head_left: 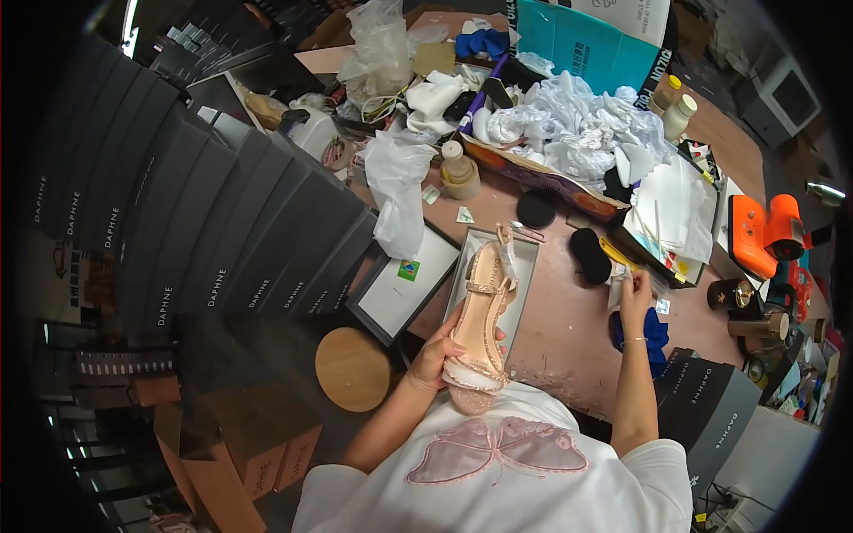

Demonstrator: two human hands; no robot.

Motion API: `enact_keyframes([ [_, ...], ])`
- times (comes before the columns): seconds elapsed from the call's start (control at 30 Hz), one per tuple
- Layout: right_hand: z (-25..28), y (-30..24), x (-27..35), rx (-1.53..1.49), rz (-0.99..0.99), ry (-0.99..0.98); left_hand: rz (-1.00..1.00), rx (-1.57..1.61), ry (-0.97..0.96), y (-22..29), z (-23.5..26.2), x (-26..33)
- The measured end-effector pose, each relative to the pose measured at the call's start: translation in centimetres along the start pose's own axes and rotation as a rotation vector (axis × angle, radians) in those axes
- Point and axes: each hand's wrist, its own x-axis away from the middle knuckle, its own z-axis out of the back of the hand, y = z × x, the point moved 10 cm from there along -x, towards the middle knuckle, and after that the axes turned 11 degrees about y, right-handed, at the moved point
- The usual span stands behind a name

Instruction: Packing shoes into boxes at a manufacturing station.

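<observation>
My left hand (pixel 435 357) is wrapped round the heel half of a rose-gold sandal (pixel 481 324) with glittery straps and a pale insole. The sandal's strapped end points away from me, above a shallow open box (pixel 528 306) with a light interior. Farther right, my right hand (pixel 634 300) is closed, its fingertips pinched at a small whitish piece (pixel 619 282) on the table, too small to name. Just beyond those fingers lie a yellow strip-like tool (pixel 615 252) and a black oval pad (pixel 586 252). Below the wrist sits a crumpled blue cloth (pixel 656 338).
Stacked dark shoe boxes (pixel 240 213) rise at the left, beside a box lid (pixel 402 293) and a round stool (pixel 353 369). A carton of crumpled white paper (pixel 569 115) stands at the back, near a capped bottle (pixel 459 173). An orange device (pixel 751 235) is at right.
</observation>
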Motion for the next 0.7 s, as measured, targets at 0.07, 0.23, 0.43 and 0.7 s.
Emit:
enact_keyframes([
  [0.07, 1.2, -2.1, 0.8, -0.290, -0.153, -0.036, 0.039, -0.011, -0.047, 0.3, 0.1, -0.3],
  [0.23, -2.8, -8.6, 4.7, -0.521, -0.372, -0.213, 0.103, -0.085, -0.126, 1.2, 0.7, -1.0],
  [0.43, -14.8, -21.3, 4.5, -0.282, 0.086, -0.437, 0.154, -0.209, -0.036, 2.7, 3.9, -0.7],
  [0.7, -30.5, -31.3, 0.9, -0.069, 0.728, -0.359, 0.092, -0.097, 0.047, 4.9, 9.4, 1.1],
])
